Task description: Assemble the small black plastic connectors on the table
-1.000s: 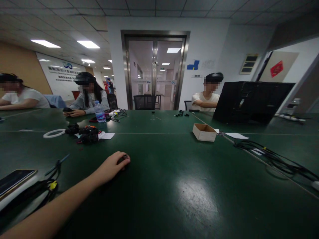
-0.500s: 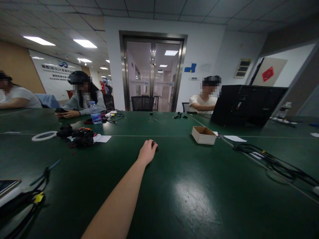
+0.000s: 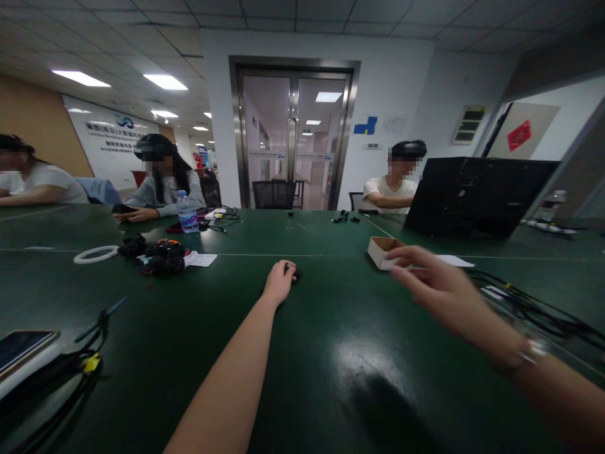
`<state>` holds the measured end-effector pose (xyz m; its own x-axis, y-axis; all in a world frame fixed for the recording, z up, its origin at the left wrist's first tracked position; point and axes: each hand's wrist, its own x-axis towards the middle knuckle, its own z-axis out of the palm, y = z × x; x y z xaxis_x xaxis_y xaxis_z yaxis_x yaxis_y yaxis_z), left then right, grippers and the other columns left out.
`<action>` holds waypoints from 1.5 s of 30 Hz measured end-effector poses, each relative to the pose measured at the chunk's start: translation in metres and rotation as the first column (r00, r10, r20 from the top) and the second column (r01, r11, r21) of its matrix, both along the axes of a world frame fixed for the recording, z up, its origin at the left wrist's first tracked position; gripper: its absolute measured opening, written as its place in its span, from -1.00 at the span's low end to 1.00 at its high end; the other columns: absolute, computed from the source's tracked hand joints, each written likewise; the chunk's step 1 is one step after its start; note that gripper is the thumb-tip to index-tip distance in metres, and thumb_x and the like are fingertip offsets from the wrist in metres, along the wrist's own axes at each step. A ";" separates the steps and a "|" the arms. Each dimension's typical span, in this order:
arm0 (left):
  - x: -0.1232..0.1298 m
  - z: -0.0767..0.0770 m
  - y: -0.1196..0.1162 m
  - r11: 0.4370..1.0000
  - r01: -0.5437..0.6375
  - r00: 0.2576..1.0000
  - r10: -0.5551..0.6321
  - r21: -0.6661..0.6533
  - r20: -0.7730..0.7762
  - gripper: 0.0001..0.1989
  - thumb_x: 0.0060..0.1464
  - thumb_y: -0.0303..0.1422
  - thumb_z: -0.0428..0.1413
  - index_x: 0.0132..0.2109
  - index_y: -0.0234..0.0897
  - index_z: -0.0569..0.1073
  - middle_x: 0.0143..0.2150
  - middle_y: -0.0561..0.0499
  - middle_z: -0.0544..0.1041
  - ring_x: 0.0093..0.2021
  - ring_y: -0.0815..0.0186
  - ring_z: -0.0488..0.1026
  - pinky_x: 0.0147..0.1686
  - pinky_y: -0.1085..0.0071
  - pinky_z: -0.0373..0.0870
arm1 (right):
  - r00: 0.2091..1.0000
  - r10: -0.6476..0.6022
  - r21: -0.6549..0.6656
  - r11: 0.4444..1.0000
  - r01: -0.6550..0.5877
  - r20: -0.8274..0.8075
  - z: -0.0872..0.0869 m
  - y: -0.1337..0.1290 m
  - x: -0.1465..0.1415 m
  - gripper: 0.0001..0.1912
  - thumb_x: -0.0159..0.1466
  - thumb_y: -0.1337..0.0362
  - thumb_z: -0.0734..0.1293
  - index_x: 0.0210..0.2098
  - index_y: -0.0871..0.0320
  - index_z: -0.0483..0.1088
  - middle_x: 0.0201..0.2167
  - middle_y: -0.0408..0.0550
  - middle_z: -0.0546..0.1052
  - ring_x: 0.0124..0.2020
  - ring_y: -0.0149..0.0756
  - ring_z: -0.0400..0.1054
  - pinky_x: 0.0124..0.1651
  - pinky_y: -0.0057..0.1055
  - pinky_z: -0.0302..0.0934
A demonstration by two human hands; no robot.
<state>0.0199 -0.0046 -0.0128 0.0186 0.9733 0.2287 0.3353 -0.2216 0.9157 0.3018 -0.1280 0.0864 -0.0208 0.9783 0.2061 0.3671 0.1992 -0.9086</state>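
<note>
My left hand [image 3: 278, 282] rests on the green table, its fingers curled round a small dark object [image 3: 297, 274] whose kind I cannot make out. Over the table's right side hovers my right hand [image 3: 437, 284], smeared by motion, fingers stretched forward and nothing visible in them. A bracelet or watch circles that wrist. Just beyond its fingertips stands a small open cardboard box [image 3: 378, 255], partly covered by the hand; I cannot tell whether they touch.
Black gear [image 3: 163, 255] and a white ring [image 3: 96, 255] lie at left, near a water bottle [image 3: 188, 214]. A phone [image 3: 26, 353] and cables [image 3: 89, 372] sit front left. A monitor [image 3: 477, 195] and black cables [image 3: 534, 302] are at right. Several people sit across the table.
My right hand has come into view from the right and reached toward the box. My left hand stays on the small dark object. The view has shifted slightly.
</note>
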 end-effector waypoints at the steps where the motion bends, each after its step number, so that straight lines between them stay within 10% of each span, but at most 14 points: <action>1: -0.001 -0.001 0.004 0.999 -0.026 0.999 0.026 -0.019 0.027 -0.80 0.16 -0.37 -0.05 -0.12 -0.30 0.40 -0.18 -0.07 0.43 -0.36 0.43 0.43 -0.35 0.51 0.34 | 0.999 0.035 -0.013 0.999 -0.034 0.032 -0.004 0.016 -0.019 -0.72 0.19 0.19 0.40 -0.11 0.09 0.41 -0.31 -0.05 0.44 -0.53 -0.39 0.32 -0.61 -0.52 0.21; 9: 0.020 -0.003 0.027 0.994 -0.064 0.954 0.087 -0.088 0.286 -0.81 0.13 -0.35 0.00 -0.18 -0.36 0.43 -0.32 -0.07 0.48 -0.42 0.40 0.42 -0.37 0.48 0.36 | 0.889 -0.078 -0.260 0.964 -0.048 -0.452 -0.082 0.133 -0.140 -0.91 0.31 0.29 0.25 -0.22 0.18 0.26 -0.52 -0.13 0.38 -0.68 -0.44 0.31 -0.68 -0.57 0.21; 15: 0.026 -0.003 0.018 0.999 0.015 0.949 -0.024 0.031 0.314 -0.82 0.08 -0.36 0.03 -0.18 -0.33 0.44 -0.29 -0.07 0.50 -0.35 0.34 0.45 -0.32 0.44 0.38 | 0.821 0.126 -0.125 0.964 -0.233 -0.557 -0.089 0.128 -0.135 -0.92 0.26 0.39 0.30 -0.24 0.21 0.31 -0.53 -0.11 0.43 -0.61 -0.44 0.36 -0.57 -0.59 0.31; 28: 0.024 0.000 0.015 0.998 -0.037 0.944 0.020 0.048 0.330 -0.78 -0.01 -0.38 0.12 -0.18 -0.35 0.46 -0.31 -0.05 0.50 -0.33 0.35 0.42 -0.30 0.45 0.36 | 0.702 0.097 -0.071 0.976 -0.207 -0.706 -0.091 0.125 -0.125 -0.70 0.05 0.31 0.48 -0.27 0.19 0.34 -0.60 -0.19 0.39 -0.62 -0.46 0.30 -0.58 -0.60 0.24; 45: 0.019 -0.009 0.020 0.996 0.017 0.964 -0.039 0.086 0.262 -0.81 -0.09 -0.40 0.21 -0.25 -0.32 0.48 -0.24 -0.10 0.54 -0.22 0.27 0.47 -0.13 0.32 0.37 | 0.666 0.047 -0.106 0.976 -0.188 -0.744 -0.089 0.125 -0.124 -0.90 0.21 0.46 0.31 -0.28 0.21 0.42 -0.51 -0.09 0.44 -0.57 -0.42 0.36 -0.55 -0.57 0.31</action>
